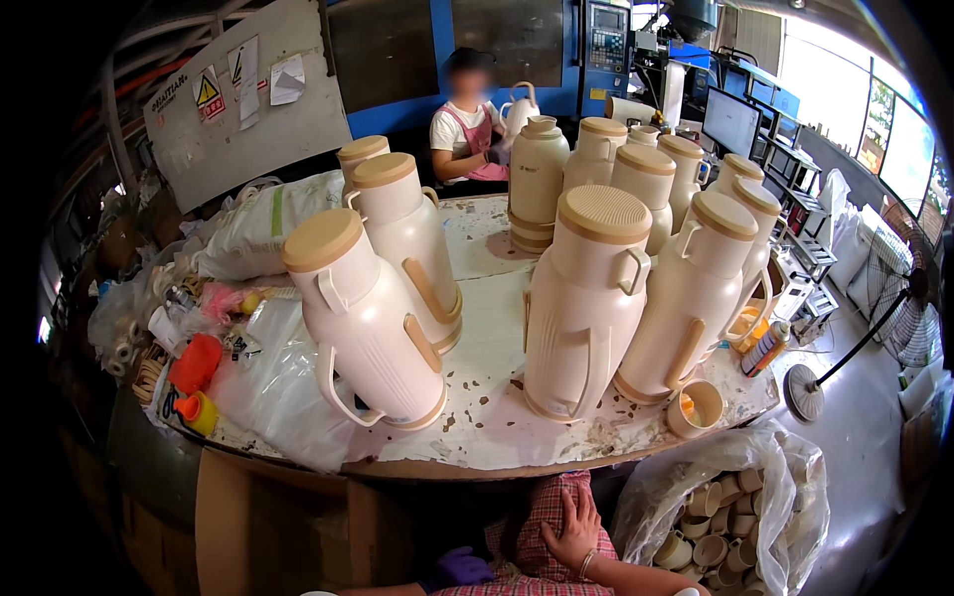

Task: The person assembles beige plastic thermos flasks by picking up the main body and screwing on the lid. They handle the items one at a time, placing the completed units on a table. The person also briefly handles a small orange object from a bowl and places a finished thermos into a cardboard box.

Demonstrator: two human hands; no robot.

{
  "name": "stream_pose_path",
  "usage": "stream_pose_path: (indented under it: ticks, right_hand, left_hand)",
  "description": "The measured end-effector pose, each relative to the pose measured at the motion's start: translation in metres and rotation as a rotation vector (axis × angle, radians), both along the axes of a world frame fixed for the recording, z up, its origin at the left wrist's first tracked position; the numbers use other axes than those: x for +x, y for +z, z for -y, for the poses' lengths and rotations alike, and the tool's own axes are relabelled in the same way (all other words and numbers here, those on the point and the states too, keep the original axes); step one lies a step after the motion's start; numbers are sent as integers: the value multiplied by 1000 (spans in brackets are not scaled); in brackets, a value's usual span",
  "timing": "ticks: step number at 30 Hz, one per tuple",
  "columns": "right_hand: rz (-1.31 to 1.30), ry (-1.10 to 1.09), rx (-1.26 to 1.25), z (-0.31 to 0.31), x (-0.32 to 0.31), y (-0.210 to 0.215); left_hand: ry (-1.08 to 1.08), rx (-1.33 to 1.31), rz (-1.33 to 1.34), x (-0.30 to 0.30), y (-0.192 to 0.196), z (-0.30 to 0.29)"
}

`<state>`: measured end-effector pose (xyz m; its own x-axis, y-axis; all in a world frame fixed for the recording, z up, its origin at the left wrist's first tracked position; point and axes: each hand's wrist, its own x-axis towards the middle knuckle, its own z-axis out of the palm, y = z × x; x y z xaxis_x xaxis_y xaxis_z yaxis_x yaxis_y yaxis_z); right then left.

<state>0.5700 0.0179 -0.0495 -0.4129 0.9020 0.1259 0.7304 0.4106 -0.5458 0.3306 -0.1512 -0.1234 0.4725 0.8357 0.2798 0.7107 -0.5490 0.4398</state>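
Note:
My right hand (571, 536) lies flat on the red plaid cloth (532, 531) over my lap, fingers stretched and holding nothing. A bracelet circles that wrist. Low beside it is my left hand (462, 569) in a purple glove, dark and partly hidden; its finger pose is unclear. On the worn white table before me, a cream vacuum flask (368, 323) with a tan lid stands left of centre. Another flask (586, 308) stands nearer the middle, and a third (691, 298) is right of it. A cream cup (695, 408) with something orange inside sits near the front edge.
Several more flasks (537, 184) crowd the table's far side. Plastic bags (283, 377) and a yellow pot (197, 412) occupy the left. A clear bag of cups (720, 526) and a cardboard box (268, 521) stand below. A person (467, 129) across the table handles a flask. A fan (894, 298) stands right.

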Motion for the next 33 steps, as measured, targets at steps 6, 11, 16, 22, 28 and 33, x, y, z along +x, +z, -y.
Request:
stream_pose_path:
  ticks: [6,11,16,22,28,33]
  right_hand:
    - [39,-4,-9,1,-1,6]
    - [4,-5,-5,3,2,-4]
    - [42,-14,9,1,0,4]
    - [-17,16,18,0,-1,3]
    - [-24,-17,-4,3,3,5]
    - [-32,-11,12,0,6,2]
  left_hand:
    - [5,-50,20,-3,7,-1]
    - [11,-131,92,-1,1,3]
    - [30,-23,7,2,29,-7]
    - [140,-445,469,3,-14,13]
    - [117,-304,291,1,11,0]
    - [89,-99,69,11,55,-8]
